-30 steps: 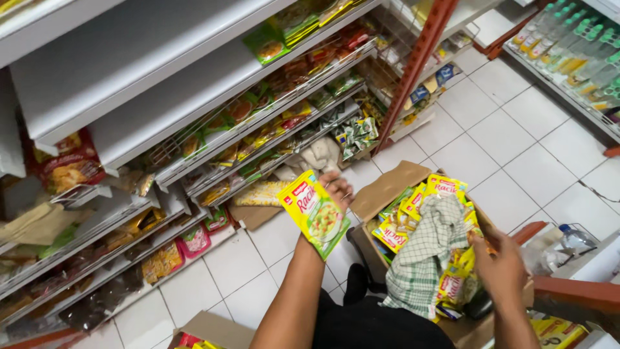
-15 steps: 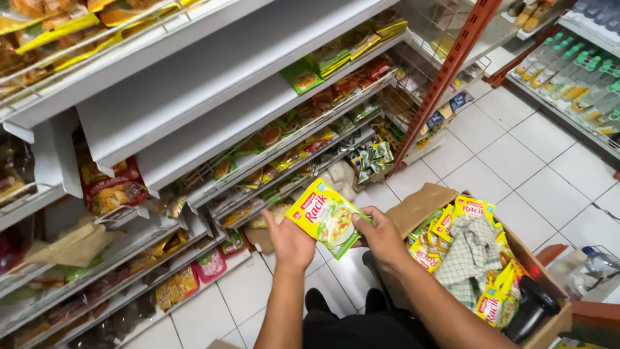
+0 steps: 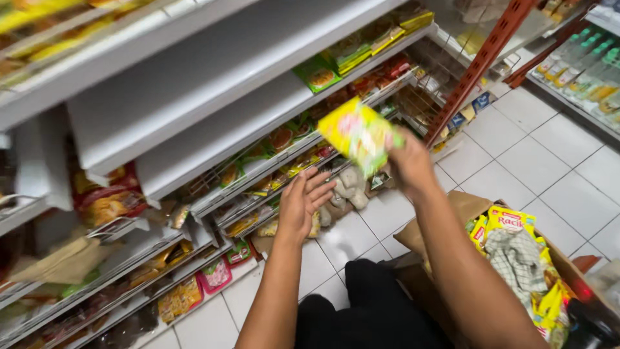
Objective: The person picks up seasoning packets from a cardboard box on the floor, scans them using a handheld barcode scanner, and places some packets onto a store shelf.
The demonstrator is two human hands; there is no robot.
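Observation:
My right hand [image 3: 408, 163] grips a stack of yellow-and-green seasoning packets [image 3: 359, 134], raised and blurred in front of the white shelves [image 3: 213, 139]. My left hand [image 3: 301, 205] is open with its fingers spread, empty, just left of and below the packets, near a lower shelf rail. A cardboard box [image 3: 452, 207] at my right holds more yellow packets [image 3: 510, 221] and a checked cloth [image 3: 516, 258].
Shelves at the left hold packets in green, red and yellow. Pale bagged goods [image 3: 345, 187] lie on the floor under the shelf. A red upright post [image 3: 475, 68] stands at the back right. Bottles [image 3: 581, 71] line a far shelf. The floor is white tile.
The packets have passed from my left hand to my right and risen toward the shelves. My left hand has let go and opened. The view has tilted up.

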